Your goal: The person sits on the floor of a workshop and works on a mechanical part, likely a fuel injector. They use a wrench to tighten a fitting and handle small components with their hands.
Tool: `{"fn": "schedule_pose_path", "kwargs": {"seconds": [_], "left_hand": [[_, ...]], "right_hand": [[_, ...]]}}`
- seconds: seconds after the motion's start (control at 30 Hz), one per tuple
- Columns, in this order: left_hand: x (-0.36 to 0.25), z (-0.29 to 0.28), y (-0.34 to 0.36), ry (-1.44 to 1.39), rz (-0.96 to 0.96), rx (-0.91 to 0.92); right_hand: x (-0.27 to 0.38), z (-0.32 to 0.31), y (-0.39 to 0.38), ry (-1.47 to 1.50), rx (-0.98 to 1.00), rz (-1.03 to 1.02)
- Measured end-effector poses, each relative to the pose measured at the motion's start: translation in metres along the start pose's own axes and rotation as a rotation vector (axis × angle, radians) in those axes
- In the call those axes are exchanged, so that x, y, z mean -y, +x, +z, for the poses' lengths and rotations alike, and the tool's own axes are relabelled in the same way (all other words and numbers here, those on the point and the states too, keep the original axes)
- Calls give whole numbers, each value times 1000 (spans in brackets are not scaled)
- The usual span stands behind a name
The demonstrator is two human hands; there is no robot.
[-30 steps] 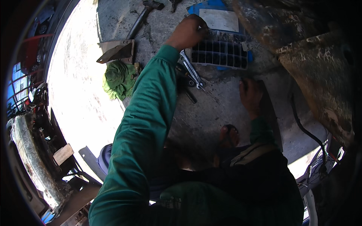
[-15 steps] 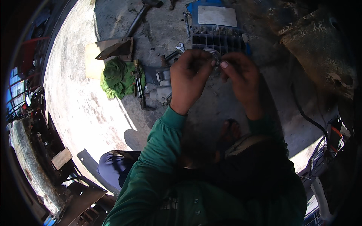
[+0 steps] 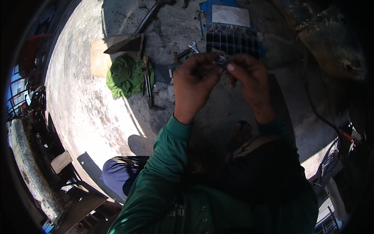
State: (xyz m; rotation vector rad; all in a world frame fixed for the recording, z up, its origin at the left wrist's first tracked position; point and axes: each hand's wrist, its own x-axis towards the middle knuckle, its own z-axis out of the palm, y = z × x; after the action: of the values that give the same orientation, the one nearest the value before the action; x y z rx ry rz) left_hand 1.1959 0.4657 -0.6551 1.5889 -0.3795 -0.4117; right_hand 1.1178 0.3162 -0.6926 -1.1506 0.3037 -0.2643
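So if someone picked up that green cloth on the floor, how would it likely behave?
The green cloth would probably be floppy, since it lies bunched in soft folds. Its slumped, crumpled heap seems unlikely to roll. The slim metal tool with a brass-coloured end, lying against its right side, might shift or drag along if the cloth were pulled.

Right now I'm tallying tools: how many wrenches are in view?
2: one wrench left of the divided plastic box, one open-ended wrench just beyond the left hand, which may hide more.
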Motion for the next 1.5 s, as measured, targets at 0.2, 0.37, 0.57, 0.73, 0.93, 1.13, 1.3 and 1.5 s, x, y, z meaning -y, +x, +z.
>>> {"fn": "schedule_pose_path", "kwargs": {"seconds": [0.2,0.37,0.57,0.73,0.93,1.13,1.3,1.5], "left_hand": [[-2,2,-2,23,6,18],[-2,1,-2,4,-4,11],[19,-9,5,-86,-111,-78],[19,-15,9,-188,-120,-106],[16,-15,7,-116,-90,-84],[11,-12,5,-119,-61,-44],[6,-9,3,-35,-27,0],[4,-1,-2,-7,35,40]], "right_hand": [[0,-2,-1,-22,-22,55],[-1,-1,0,54,-12,76],[-11,-4,0,53,79,35],[-4,-5,-1,114,82,44],[6,-2,-1,165,69,128],[3,-4,-1,246,84,134],[3,-3,-1,275,54,67],[0,-8,-3,-19,50,-6]]}}
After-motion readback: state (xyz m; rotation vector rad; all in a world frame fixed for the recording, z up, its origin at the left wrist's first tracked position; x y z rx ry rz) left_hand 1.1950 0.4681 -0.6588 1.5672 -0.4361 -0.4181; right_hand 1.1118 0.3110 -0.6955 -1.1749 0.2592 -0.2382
